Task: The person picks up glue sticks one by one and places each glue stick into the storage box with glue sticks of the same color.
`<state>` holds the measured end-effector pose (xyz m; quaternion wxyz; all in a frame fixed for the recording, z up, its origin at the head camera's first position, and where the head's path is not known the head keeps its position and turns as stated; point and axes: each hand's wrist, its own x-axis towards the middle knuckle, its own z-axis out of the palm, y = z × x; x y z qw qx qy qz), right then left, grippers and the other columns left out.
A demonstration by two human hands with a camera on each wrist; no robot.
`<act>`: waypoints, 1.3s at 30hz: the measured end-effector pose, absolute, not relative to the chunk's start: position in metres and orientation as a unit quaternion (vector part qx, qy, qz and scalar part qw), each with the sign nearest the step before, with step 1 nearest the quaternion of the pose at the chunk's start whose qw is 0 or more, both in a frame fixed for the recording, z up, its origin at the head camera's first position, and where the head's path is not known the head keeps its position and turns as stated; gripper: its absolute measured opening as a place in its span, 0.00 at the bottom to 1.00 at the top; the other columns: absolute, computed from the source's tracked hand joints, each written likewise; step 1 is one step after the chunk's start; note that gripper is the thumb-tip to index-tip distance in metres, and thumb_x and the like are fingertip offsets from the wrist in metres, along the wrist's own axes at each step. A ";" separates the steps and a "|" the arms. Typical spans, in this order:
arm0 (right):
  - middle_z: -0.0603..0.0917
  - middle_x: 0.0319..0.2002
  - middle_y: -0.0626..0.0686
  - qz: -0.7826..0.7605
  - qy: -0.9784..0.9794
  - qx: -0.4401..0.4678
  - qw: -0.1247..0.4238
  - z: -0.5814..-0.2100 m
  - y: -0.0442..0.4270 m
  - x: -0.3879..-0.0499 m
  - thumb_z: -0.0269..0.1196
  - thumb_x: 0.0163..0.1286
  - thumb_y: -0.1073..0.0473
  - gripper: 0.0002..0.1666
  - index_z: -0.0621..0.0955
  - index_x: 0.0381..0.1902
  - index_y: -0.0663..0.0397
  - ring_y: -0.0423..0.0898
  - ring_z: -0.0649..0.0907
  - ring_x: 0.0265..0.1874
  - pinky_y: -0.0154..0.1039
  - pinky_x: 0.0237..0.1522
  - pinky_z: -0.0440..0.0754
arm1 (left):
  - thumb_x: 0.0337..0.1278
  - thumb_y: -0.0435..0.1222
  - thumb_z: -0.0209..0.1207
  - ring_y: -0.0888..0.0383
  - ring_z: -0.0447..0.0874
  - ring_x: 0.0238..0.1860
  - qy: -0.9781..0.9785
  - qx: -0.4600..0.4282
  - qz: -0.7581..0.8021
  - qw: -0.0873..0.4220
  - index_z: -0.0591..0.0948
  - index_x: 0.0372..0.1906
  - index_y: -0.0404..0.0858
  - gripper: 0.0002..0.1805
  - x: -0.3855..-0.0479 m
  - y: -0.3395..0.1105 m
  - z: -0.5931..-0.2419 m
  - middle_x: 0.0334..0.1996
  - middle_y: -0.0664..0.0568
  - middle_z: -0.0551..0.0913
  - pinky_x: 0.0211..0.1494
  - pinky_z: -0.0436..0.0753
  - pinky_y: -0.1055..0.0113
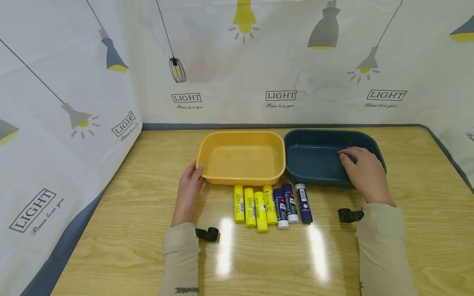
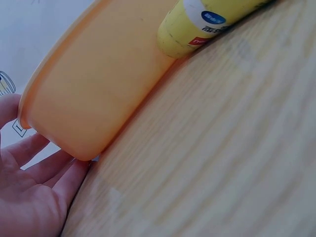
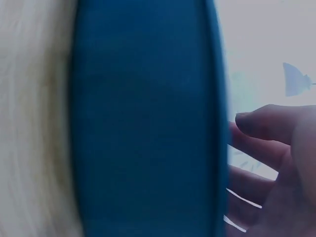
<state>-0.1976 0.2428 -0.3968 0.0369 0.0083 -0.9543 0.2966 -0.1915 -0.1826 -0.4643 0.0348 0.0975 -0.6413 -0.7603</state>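
wooden table (image 1: pixel 122 197), two bright glares (image 1: pixel 224 250) | white backdrop (image 1: pixel 229 78), printed hanging lamps (image 1: pixel 324 31), "LIGHT" lettering (image 1: pixel 280 95) | grey-blue bottom border (image 1: pixel 237 127)

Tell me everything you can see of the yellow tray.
The yellow tray is a smooth, plastic-looking rounded rectangle with sloping walls and a thin rim. It stands upright and empty on the wood-grain table, beside the blue tray. The left hand grips its left end, thumb at the rim; whether the nearby glue sticks touch it is unclear.
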 end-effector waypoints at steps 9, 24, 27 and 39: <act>0.68 0.56 0.64 0.317 -0.942 0.042 0.099 -0.375 0.233 -0.182 0.45 0.70 0.48 0.24 0.75 0.54 0.56 0.63 0.66 0.53 0.61 0.50 0.62 | 0.58 0.48 0.53 0.56 0.65 0.59 -0.643 0.093 -0.760 0.033 0.65 0.63 0.42 0.29 -0.190 -0.183 -0.462 0.60 0.50 0.65 0.60 0.67 0.67; 0.66 0.58 0.62 0.260 -0.957 0.083 0.099 -0.330 0.202 -0.152 0.48 0.68 0.44 0.28 0.71 0.59 0.53 0.62 0.67 0.54 0.61 0.47 0.66 | 0.57 0.49 0.54 0.58 0.66 0.58 -0.646 0.109 -0.755 0.027 0.66 0.62 0.42 0.30 -0.191 -0.184 -0.462 0.60 0.52 0.65 0.59 0.68 0.68; 0.66 0.59 0.61 0.258 -0.957 0.093 0.090 -0.331 0.199 -0.148 0.49 0.68 0.44 0.28 0.71 0.58 0.54 0.62 0.66 0.55 0.61 0.48 0.66 | 0.57 0.49 0.54 0.58 0.66 0.58 -0.646 0.110 -0.755 0.030 0.66 0.62 0.42 0.30 -0.191 -0.183 -0.462 0.60 0.52 0.65 0.59 0.68 0.68; 0.63 0.60 0.61 0.254 -0.958 0.100 0.086 -0.340 0.193 -0.138 0.49 0.67 0.43 0.29 0.70 0.59 0.55 0.60 0.67 0.54 0.59 0.42 0.71 | 0.58 0.48 0.53 0.59 0.65 0.59 -0.645 0.100 -0.757 0.023 0.64 0.63 0.42 0.29 -0.190 -0.183 -0.460 0.62 0.51 0.63 0.60 0.67 0.68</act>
